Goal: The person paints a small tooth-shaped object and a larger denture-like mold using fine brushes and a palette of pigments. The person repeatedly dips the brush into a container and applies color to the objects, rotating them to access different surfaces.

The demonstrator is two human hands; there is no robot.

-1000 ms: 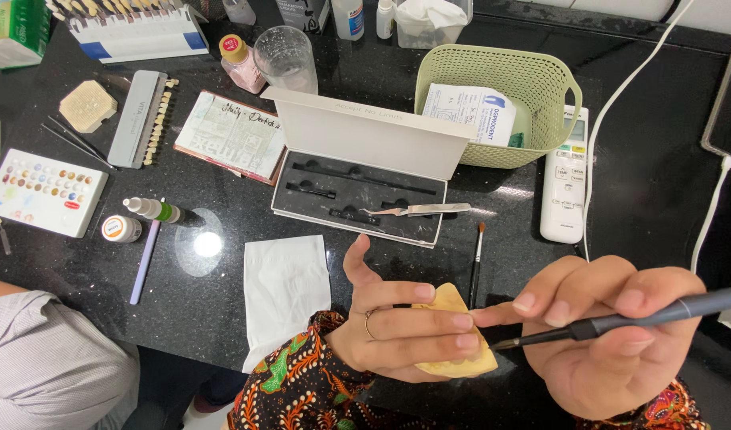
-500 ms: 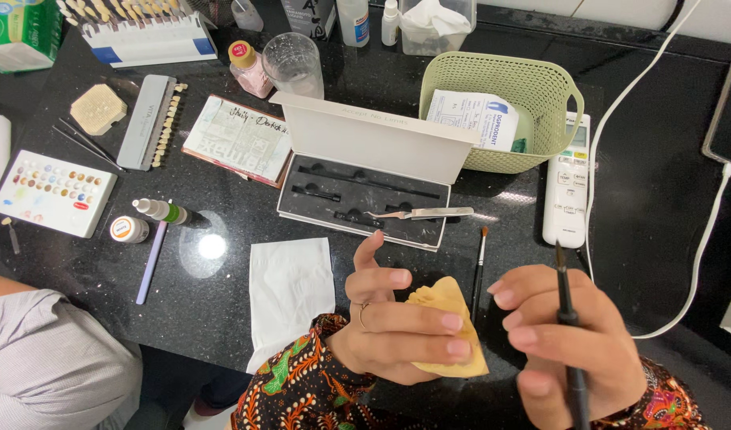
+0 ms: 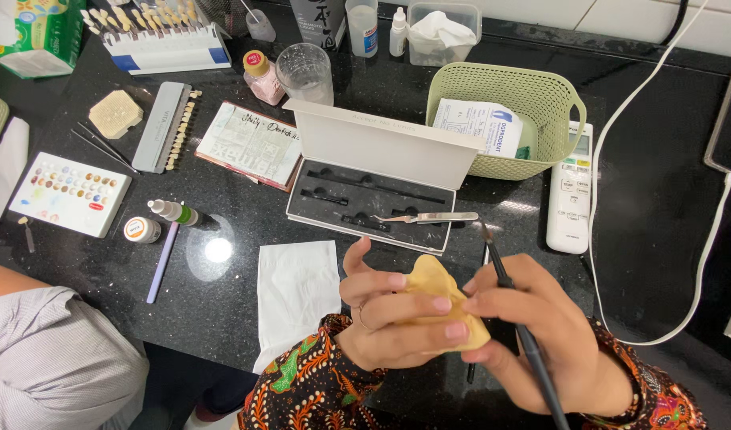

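Observation:
My left hand (image 3: 393,318) grips a pale yellow plaster cast (image 3: 437,291) low in the middle of the head view, fingers wrapped over its front. My right hand (image 3: 540,334) holds a thin dark brush (image 3: 513,302) like a pen, its bristle tip pointing up and away just right of the cast. My thumb touches the cast's right side. A second brush lies on the black counter under my hands, partly hidden.
An open black tool case (image 3: 373,199) with metal tweezers (image 3: 425,216) lies just beyond my hands. Green basket (image 3: 540,103), white remote (image 3: 571,191), white tissue (image 3: 297,291), colour palette (image 3: 70,193), small bottles, shade guides and a white cable (image 3: 620,159) surround it. Another person's sleeve (image 3: 54,358) is at lower left.
My right hand has turned the brush from lying sideways to pointing upward beside the cast. The cast stays in my left hand; the view shifted slightly.

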